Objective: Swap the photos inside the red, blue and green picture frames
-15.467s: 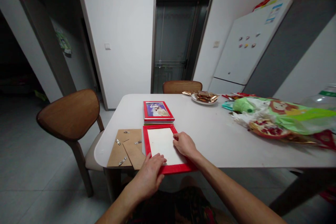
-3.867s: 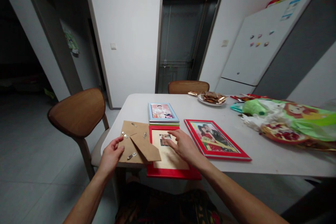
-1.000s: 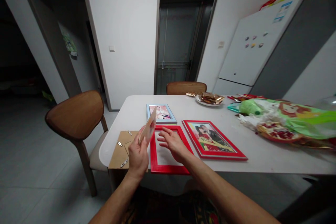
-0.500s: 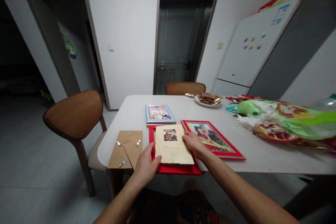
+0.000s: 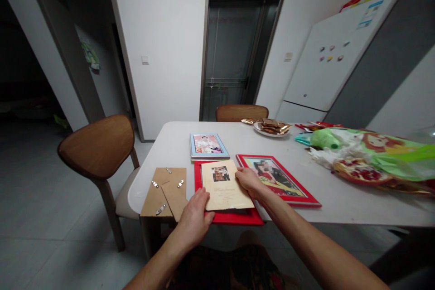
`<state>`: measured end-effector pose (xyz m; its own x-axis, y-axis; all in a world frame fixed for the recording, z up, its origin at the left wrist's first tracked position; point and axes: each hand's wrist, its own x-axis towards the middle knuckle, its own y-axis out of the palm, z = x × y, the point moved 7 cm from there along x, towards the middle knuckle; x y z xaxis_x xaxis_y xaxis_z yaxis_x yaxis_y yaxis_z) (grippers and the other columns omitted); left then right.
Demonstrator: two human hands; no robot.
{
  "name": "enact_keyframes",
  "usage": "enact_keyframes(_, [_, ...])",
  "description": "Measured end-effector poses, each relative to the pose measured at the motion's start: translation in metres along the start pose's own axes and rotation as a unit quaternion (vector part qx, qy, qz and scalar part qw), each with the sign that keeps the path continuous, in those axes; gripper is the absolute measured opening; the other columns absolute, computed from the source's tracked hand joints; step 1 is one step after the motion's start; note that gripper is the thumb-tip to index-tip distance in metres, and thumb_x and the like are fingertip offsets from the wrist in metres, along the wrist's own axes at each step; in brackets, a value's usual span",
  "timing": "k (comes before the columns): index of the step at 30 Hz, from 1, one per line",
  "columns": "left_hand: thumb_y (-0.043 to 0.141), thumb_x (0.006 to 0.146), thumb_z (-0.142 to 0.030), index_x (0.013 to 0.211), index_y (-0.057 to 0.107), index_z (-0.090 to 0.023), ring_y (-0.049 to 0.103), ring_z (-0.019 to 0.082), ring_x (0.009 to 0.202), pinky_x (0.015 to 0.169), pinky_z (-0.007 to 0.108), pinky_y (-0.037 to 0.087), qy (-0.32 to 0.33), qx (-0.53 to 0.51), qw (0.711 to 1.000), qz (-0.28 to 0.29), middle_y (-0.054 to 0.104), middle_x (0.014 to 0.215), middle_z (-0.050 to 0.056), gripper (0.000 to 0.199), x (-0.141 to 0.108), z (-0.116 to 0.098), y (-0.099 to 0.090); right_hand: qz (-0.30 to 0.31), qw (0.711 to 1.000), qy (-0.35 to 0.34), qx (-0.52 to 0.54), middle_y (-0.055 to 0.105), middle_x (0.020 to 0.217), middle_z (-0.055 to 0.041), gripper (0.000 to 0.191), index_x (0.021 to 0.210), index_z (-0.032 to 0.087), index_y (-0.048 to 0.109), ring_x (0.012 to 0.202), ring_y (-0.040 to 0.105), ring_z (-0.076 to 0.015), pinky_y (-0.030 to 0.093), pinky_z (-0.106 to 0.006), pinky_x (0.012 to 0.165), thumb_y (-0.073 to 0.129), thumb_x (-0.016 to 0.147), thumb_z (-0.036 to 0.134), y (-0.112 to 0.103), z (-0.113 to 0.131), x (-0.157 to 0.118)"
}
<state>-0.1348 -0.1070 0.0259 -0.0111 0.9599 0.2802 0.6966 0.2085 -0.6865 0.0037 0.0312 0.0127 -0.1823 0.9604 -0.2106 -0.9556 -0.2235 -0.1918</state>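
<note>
L hand [image 5: 196,212] and R hand [image 5: 250,182] pinch the cream printed card [image 5: 227,193] by its side edges, approx. lower centre, over the red frame [image 5: 238,218]. Uneven pressure could crease the card; that frame overhangs the desk [image 5: 299,156] edge, so a nudge might tip it. Count: 1 card; 2 red frames, incl. the red-framed photo [image 5: 273,182], centre R; 1 light-blue frame [image 5: 208,144], centre (poss. more under it); 1 backing board [image 5: 157,197] w/ 4 metal clips [image 5: 180,184], lower L.

No text is legible, even on the card [image 5: 228,186].
</note>
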Motion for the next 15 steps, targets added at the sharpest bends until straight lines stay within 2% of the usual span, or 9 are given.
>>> enact_keyframes(8, [0.052,0.068,-0.014,0.112,0.048,-0.008,0.037,0.023,0.117,0.099,0.037,0.029,0.004,0.024,0.999,0.025,0.042,0.125,0.017,0.044,0.000,-0.004,0.000,0.002,0.998,-0.018,-0.052,0.065,0.063,-0.0075,0.037,0.090,0.010,0.060,0.053,0.059,-0.0167,0.044,-0.024,0.049,0.036,0.062,0.009,0.001,0.003,-0.005])
enact_keyframes(12, [0.051,0.071,-0.017,0.112,0.047,-0.007,0.035,0.023,0.118,0.100,0.036,0.027,0.012,0.052,0.997,0.053,0.042,0.126,0.017,0.043,0.000,-0.007,0.001,-0.026,0.976,-0.068,-0.203,0.066,0.070,-0.0080,0.034,0.089,0.012,0.062,0.061,0.060,-0.0168,0.043,-0.024,0.055,0.036,0.066,0.012,0.000,0.012,-0.006])
enact_keyframes(15, [0.050,0.073,-0.022,0.114,0.046,-0.007,0.033,0.023,0.120,0.100,0.036,0.026,0.015,0.075,0.994,0.078,0.041,0.126,0.017,0.044,0.000,-0.011,0.002,-0.057,0.953,-0.094,-0.283,0.065,0.081,-0.0127,0.029,0.085,0.010,0.063,0.076,0.059,-0.0204,0.041,-0.027,0.067,0.041,0.067,0.016,-0.005,0.018,-0.006])
